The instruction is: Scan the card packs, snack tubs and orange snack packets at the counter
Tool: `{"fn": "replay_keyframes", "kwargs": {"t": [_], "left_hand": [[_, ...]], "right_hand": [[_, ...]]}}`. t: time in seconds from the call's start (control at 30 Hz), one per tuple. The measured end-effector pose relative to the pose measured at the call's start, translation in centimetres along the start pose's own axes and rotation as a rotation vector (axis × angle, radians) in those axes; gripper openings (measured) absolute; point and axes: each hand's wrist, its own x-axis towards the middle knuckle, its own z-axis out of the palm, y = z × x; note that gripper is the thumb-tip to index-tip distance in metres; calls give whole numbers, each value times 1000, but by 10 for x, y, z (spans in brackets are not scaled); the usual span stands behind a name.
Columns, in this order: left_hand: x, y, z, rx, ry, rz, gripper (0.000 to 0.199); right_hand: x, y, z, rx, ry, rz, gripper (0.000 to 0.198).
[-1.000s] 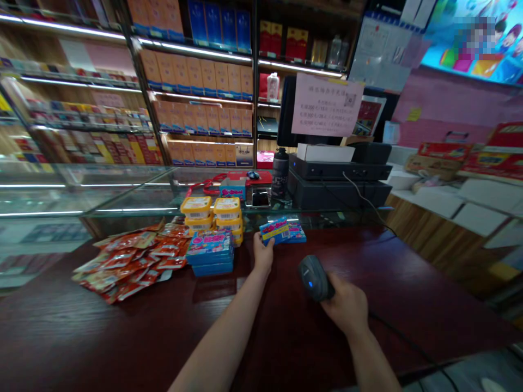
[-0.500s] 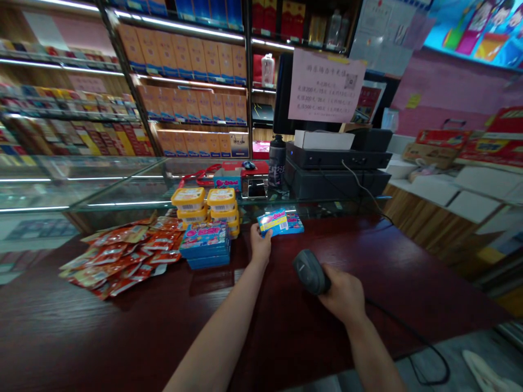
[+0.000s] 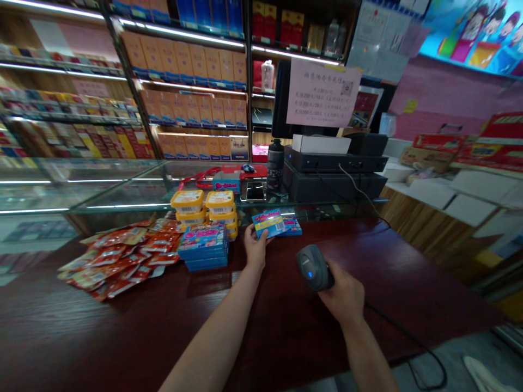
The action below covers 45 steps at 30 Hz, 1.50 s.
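Note:
My left hand [image 3: 255, 244] grips a flat blue box [image 3: 268, 222] by its near left corner, its yellow band and barcode facing me. Behind and right of it, another blue box [image 3: 292, 226] lies on the dark red counter [image 3: 261, 326]. My right hand [image 3: 344, 289] is wrapped around the handle of a grey barcode scanner [image 3: 312, 267], whose blue light glows. The scanner head is right of the held box and apart from it. Left of my left hand stands a stack of blue boxes [image 3: 204, 245], with yellow-lidded tubs [image 3: 221, 202] behind it.
A heap of orange snack packets [image 3: 126, 253] covers the counter's left. A glass case [image 3: 122, 188] runs along the back, with a phone [image 3: 255, 190] and dark bottle [image 3: 275, 163] on it. The monitor [image 3: 281, 98] stands behind. The scanner's cable [image 3: 402, 326] trails right.
The blue box in my left hand has tilted and moved slightly left. The scanner has turned a little, and a blue light now shows on it.

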Motion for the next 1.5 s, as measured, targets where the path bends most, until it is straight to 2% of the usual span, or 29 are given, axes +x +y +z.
{"fn": "replay_keyframes", "kwargs": {"t": [0.13,0.3,0.4,0.5,0.63,0.8,0.87,0.93,1.0,1.07,1.13,1.2,1.37,1.5], "left_hand": [[0,12,3,169,38,184,47],[8,32,15,517,0,433,29],[15,40,24,803,-136,553,20],[22,41,34,1102,-367,671,21],[24,29,45,1275,-600,710,19],[20,5,46,1229,-693,605,24],[17,0,40,1153,-646,578,40],[15,-2,32,1078,-479,567,50],[14,-4,24,1026,-266,524,48],[16,-7,18,977,-157,449,33],[19,-11,16,924,-161,398,18],[22,-14,18,892,-177,390,12],[27,-18,31,950,-149,388,13],[26,-16,34,1007,-176,377,13]], "right_hand": [[-1,1,0,24,88,22,37],[-1,-1,-1,44,90,25,35],[-1,-1,0,58,97,16,34],[-1,-1,1,66,99,10,33],[0,-2,1,77,92,13,31],[0,-2,0,93,80,4,33],[0,-1,0,92,86,-6,34],[-1,-1,1,90,92,-13,33],[-1,0,1,94,100,-22,32],[-1,0,2,98,106,-26,32],[-1,0,2,95,103,-22,31],[0,0,1,94,91,-18,30],[0,0,1,96,77,-31,28],[1,1,2,83,65,-23,27]]}}
